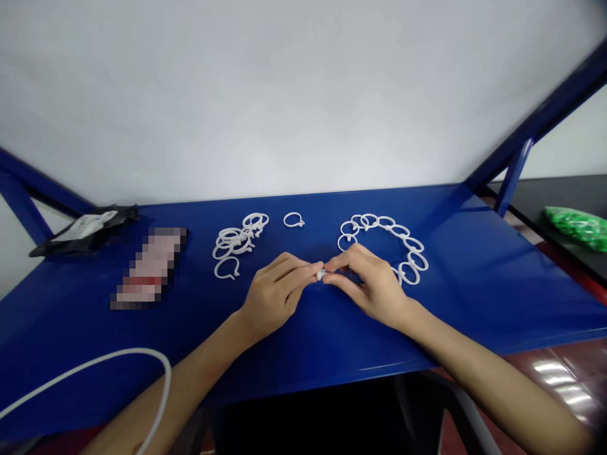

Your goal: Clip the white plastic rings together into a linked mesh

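In the middle of the blue table, my left hand [277, 287] and my right hand [370, 278] meet fingertip to fingertip, both closed in a pinch. Between them shows a small white part of a plastic snap ring [321, 275]; fingers hide the rest. Linked white rings [401, 231] curve in a chain behind and right of my right hand, which covers part of it. Left of my hands lies a loose pile of white snap rings [231, 240], with one separate ring [227, 268] at its front. Another single ring [293, 220] lies farther back.
A blue table [303, 360] stands against a pale wall. At left are a pixelated phone-shaped object [149, 268] and a black plastic package [88, 227]. A white cable [118, 351] loops over my left forearm. A green bag [578, 226] lies on a dark surface at right.
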Demonstrator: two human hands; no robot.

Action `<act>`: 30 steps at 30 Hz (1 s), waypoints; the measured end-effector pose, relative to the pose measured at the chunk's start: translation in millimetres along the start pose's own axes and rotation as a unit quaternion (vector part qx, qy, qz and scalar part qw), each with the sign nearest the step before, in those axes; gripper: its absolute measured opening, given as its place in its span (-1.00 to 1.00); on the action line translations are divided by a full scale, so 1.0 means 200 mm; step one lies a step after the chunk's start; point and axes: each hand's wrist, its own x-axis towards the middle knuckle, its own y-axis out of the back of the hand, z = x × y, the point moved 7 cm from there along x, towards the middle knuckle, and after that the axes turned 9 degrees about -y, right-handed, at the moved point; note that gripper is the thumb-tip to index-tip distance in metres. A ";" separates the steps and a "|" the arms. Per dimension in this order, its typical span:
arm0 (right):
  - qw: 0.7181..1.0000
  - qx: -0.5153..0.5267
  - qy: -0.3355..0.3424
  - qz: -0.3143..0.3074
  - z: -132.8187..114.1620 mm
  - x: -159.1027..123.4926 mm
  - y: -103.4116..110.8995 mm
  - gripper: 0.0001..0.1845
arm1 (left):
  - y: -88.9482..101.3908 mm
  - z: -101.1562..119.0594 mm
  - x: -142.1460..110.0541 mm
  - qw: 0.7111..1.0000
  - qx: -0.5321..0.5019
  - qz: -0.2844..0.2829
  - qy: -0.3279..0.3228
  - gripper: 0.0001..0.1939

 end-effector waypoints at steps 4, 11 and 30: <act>0.997 -0.008 -0.006 -0.083 0.07 0.04 0.06 -0.91 | -0.01 -0.06 -0.01 0.999 0.028 -0.014 0.022 -0.66; 0.974 -0.210 -0.085 -0.006 0.42 0.04 0.36 -0.78 | -0.03 -0.29 -0.04 0.967 0.203 -0.119 0.098 -0.77; 0.943 -0.279 -0.164 -0.078 0.62 0.00 0.33 -0.79 | -0.21 -0.55 0.01 0.925 0.298 -0.218 0.091 -0.74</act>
